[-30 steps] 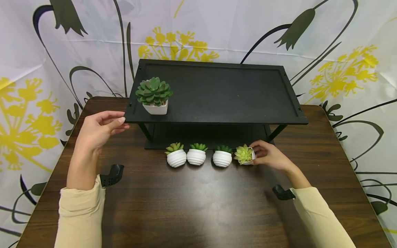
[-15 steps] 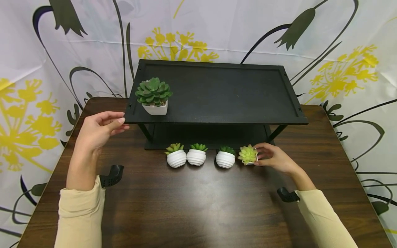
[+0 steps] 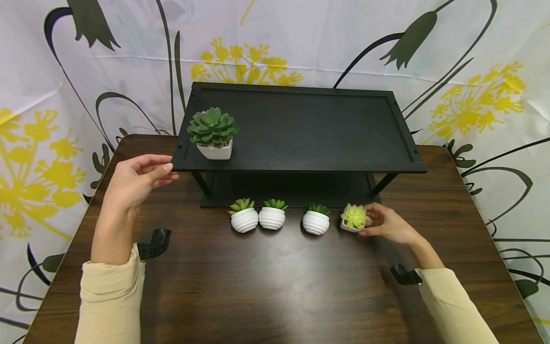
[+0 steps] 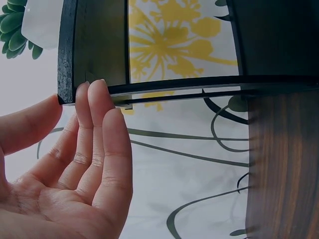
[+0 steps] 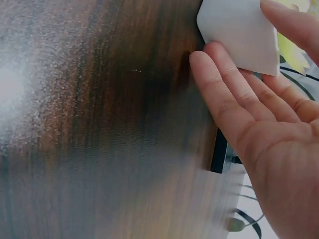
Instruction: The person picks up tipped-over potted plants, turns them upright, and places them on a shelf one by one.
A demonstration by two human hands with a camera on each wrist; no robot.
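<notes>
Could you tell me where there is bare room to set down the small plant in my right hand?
The black shelf top lies bare to the right of the dark green succulent in its square white pot. The wooden table in front of the three ribbed white pots is bare too. That row is crowded; the right hand holds the pale green succulent at its end.

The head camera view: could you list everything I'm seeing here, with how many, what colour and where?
Shelf: one, black, two-tier, at the table's back.
Large succulent: one, dark green in a white square pot, top shelf, left end.
Round-pot plants: three, green in white ribbed pots, in a row before the shelf.
Pale succulent: one, yellow-green, white pot, right of the row.
Table: one, dark wood.
Backdrop: one, white with yellow and dark flowers.
Left hand: open, at the shelf's left corner.
Right hand: grip on the pale succulent.
</notes>
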